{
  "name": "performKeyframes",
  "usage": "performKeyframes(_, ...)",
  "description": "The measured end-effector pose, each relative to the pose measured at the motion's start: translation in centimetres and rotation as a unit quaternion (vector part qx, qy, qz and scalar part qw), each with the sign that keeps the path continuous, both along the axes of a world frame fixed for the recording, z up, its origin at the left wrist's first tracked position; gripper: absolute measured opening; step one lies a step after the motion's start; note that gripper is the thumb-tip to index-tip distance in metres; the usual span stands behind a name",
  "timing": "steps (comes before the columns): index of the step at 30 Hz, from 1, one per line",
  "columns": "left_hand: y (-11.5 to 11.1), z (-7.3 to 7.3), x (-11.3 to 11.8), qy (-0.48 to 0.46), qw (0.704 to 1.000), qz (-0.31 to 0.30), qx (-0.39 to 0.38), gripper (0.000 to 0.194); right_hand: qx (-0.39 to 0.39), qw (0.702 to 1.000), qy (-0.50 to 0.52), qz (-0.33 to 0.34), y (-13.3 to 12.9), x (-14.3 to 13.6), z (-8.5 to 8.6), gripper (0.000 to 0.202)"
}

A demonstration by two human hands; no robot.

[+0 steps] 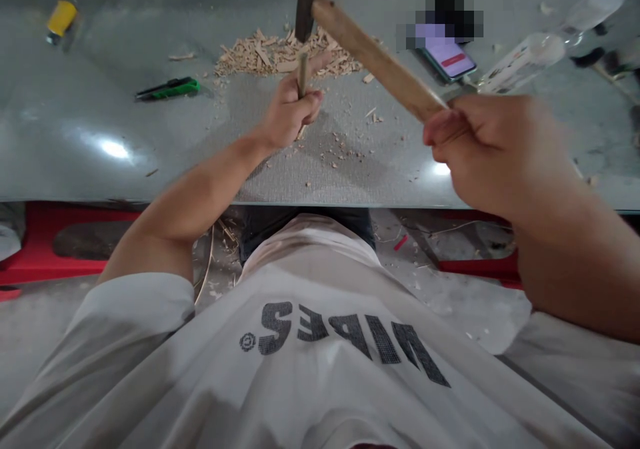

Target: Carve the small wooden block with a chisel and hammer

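My right hand [493, 145] is closed around the wooden handle of a hammer [380, 59]. Its dark metal head hangs just above the upper end of a thin wooden stick [303, 75]; I cannot tell whether they touch. My left hand [295, 105] grips that stick near its middle, thumb across it and index finger stretched out to the right. The stick stands roughly upright, its lower end showing below the hand. Behind the left hand lies a heap of wood shavings [255, 55], partly hidden by the hammer head.
On the grey table [200, 162] lie a green utility knife [170, 89], a yellow object [62, 19] and a lit phone [445, 52]. A clear plastic bottle [525, 62] lies at the right. Small wood chips are scattered near the left hand. Red stools [40, 235] stand below the table edge.
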State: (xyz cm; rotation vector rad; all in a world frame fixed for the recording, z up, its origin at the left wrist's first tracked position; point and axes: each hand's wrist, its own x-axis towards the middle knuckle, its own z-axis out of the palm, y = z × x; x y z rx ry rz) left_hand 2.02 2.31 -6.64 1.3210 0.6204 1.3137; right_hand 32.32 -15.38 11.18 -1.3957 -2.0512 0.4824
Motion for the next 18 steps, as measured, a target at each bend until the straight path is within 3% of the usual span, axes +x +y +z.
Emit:
performKeyframes(2, 0.0, -0.1, 0.1, -0.010, 1.000, 0.009, 0.008, 0.061, 0.025, 0.999, 0.045, -0.007, -0.2, -0.1, 0.1, 0.087)
performKeyframes(4, -0.4, -0.1, 0.2, -0.011, 0.998, 0.060, 0.011, 0.061, 0.041, 0.997, 0.064, -0.009, -0.3, -0.1, 0.0, 0.089)
performKeyframes(8, -1.7, 0.6, 0.1, 0.025, 0.994, 0.108, -0.012, 0.068, 0.003, 0.999, -0.048, 0.002, -0.3, -0.1, -0.2, 0.090)
performKeyframes(12, -2.0, 1.3, 0.0, 0.030, 0.996, 0.080, -0.011, 0.071, 0.038, 0.997, 0.069, -0.005, -0.6, -0.3, -0.4, 0.081)
performKeyframes(16, -1.1, 0.7, 0.1, 0.029, 0.999, 0.037, -0.008, 0.078, -0.011, 0.999, -0.045, 0.014, -0.7, -0.5, -0.6, 0.086)
performKeyframes(18, -0.5, 0.1, 0.1, 0.016, 0.999, 0.033, 0.006, 0.083, -0.003, 1.000, 0.002, -0.001, -0.6, -0.5, -0.9, 0.088)
